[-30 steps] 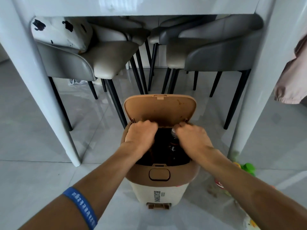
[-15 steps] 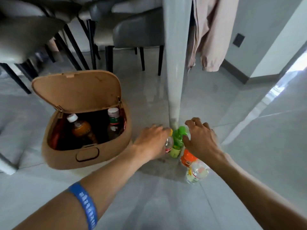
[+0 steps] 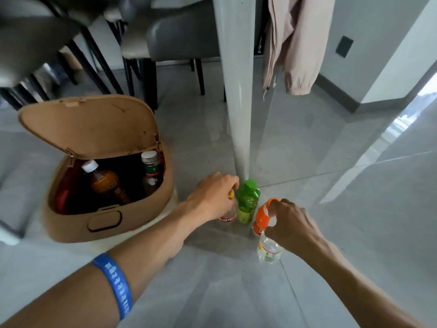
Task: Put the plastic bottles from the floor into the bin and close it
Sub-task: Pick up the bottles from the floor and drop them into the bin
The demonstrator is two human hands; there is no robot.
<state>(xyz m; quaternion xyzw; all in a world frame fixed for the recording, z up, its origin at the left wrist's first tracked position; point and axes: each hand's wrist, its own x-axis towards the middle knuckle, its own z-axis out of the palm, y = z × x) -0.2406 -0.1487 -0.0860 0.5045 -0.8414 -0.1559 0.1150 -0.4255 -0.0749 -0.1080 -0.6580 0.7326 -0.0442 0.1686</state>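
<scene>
The tan bin (image 3: 71, 223) stands on the floor at the left with its lid (image 3: 89, 124) raised. Inside it stand an amber bottle (image 3: 106, 183) and a dark bottle with a white cap (image 3: 151, 174). By the table leg a green bottle (image 3: 247, 200) stands upright. My left hand (image 3: 212, 197) is closed around a clear bottle with a yellow cap (image 3: 228, 215) just left of the green one. My right hand (image 3: 290, 223) grips the neck of an orange bottle (image 3: 262, 216). A clear bottle (image 3: 268, 249) stands below that hand.
A white table leg (image 3: 236, 91) rises right behind the bottles. Grey chairs with black legs (image 3: 179, 39) stand behind the bin. A pink garment (image 3: 293, 43) hangs at the upper right. Grey tiled floor (image 3: 354, 233) spreads to the right.
One second ago both hands were in the bin's opening. They have since moved right to the bottles on the floor, and each hand has now closed on one.
</scene>
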